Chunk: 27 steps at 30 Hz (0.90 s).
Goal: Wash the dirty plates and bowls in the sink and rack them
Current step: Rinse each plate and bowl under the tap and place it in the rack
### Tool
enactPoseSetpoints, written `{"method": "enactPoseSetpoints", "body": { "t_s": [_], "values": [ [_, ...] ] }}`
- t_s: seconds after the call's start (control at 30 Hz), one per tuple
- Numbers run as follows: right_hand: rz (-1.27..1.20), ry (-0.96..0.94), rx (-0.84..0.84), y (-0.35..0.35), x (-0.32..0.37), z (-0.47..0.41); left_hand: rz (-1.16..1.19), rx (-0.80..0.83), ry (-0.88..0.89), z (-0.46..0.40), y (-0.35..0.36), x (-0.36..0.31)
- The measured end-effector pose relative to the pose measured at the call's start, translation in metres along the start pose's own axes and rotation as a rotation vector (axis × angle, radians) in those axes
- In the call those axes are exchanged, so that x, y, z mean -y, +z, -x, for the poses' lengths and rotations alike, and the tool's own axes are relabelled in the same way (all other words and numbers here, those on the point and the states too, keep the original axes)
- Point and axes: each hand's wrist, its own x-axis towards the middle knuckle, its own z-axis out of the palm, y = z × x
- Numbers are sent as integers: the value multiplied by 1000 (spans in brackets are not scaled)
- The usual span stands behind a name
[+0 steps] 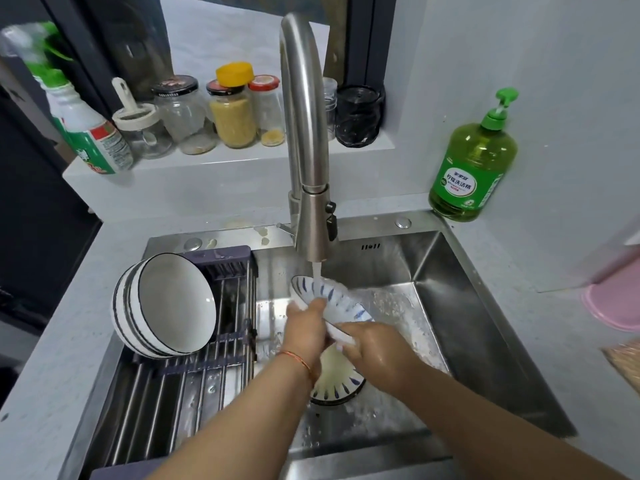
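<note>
Right, from my remote seat I read the head view like this:

Plate in hand: I see a white shallow plate with blue dashes round the rim (pixel 332 303), tilted under the stream from the brushed steel gooseneck tap (pixel 304 140), above the steel sink basin (pixel 485 306).
Left hand: my left hand (pixel 306 329) grips the plate's near-left rim, fingers curled over the edge; an orange thread bracelet (pixel 298 362) sits on the wrist.
Right hand: my right hand (pixel 375 344) holds the plate's lower edge, fingers tucked beneath it; I cannot tell how they lie there.
Second plate: a matching blue-dashed plate (pixel 337 384) lies flat on the sink floor below my wrists.
Rack: a dark roll-up rack of steel bars (pixel 194 379) spans the sink's left side.
Racked bowls: white bowls with dark striped outsides (pixel 166 303), nested, lean on their sides on the rack.
Soap: a green pump bottle of dish liquid (pixel 474 168) stands at the sink's back right corner.
Ledge: glass jars (pixel 207 116) line the sill behind the tap.
</note>
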Motion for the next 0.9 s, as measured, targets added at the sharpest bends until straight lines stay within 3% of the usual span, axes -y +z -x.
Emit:
{"method": "enactPoseSetpoints", "body": {
  "t_s": [0.1,0.2,0.37,0.6,0.9],
  "values": [
    [-89,239,104,3,9,-9,-267,-9,142,16,19,14],
    [-376,387,101,2,6,-5,-343,-1,164,16,24,-2],
    [-854,471,82,-9,1,6,-524,5,206,-27,16,-26],
    [-1187,479,-11,-14,-6,9,-385,-18,141,-83,-8,1],
    [-1807,513,-48,-14,-12,-7,24,66,-2,-38,-41,-16]
  ]
}}
